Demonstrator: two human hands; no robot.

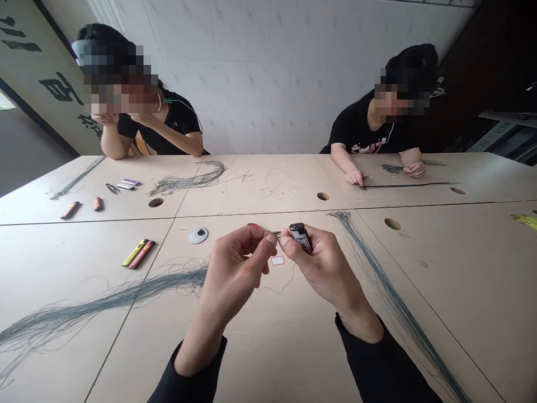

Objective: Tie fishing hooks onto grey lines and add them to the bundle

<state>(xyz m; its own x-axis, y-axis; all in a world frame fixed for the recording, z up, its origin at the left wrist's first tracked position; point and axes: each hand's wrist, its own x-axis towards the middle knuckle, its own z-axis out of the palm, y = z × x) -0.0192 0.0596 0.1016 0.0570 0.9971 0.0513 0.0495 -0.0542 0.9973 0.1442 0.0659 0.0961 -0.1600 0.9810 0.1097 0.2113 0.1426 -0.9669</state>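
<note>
Currently, I have the left hand [239,260] pinching a thin strand [276,233], the right hand [325,260] gripping a lighter [301,237]; a blue-grey bundle [138,293] lies towards eight o'clock.

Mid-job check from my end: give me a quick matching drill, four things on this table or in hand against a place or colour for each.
1. Black-topped lighter
2. Yellow lighter
3. Small label
4. Round disc

A. Beside a pink lighter
B. Light grey with a dark spot
C. Held in the right hand
D. White with a red border

Pairs: 1-C, 2-A, 3-D, 4-B
</note>
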